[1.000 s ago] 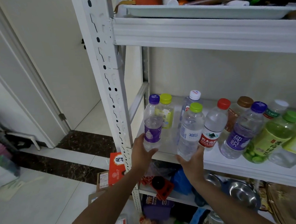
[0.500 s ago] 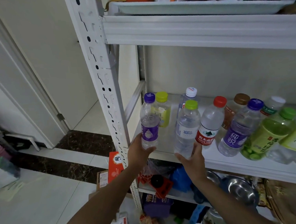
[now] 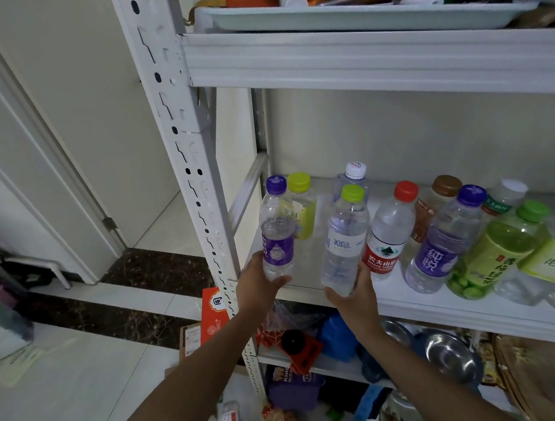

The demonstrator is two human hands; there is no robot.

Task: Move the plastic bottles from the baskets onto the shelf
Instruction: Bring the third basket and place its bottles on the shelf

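My left hand (image 3: 261, 289) grips the base of a clear bottle with a purple cap and purple label (image 3: 277, 230), held upright over the left front edge of the white shelf (image 3: 417, 302). My right hand (image 3: 354, 298) holds the bottom of a clear bottle with a green cap and pale label (image 3: 344, 238), upright at the shelf's front edge. Behind and to the right stand several more bottles: a yellow-green capped one (image 3: 302, 208), a white capped one (image 3: 352, 175), a red capped one (image 3: 391, 232), a purple capped one (image 3: 442, 241) and green tea bottles (image 3: 495, 247).
The shelf's perforated white upright (image 3: 183, 144) stands just left of my left hand. An upper shelf beam (image 3: 374, 62) carries a tray (image 3: 354, 17) of clutter. Below are metal bowls (image 3: 450, 356), boxes and bags. A door and tiled floor lie to the left.
Both hands hold the same bottles as before, with their position on the shelf front barely altered. The view has shifted slightly.
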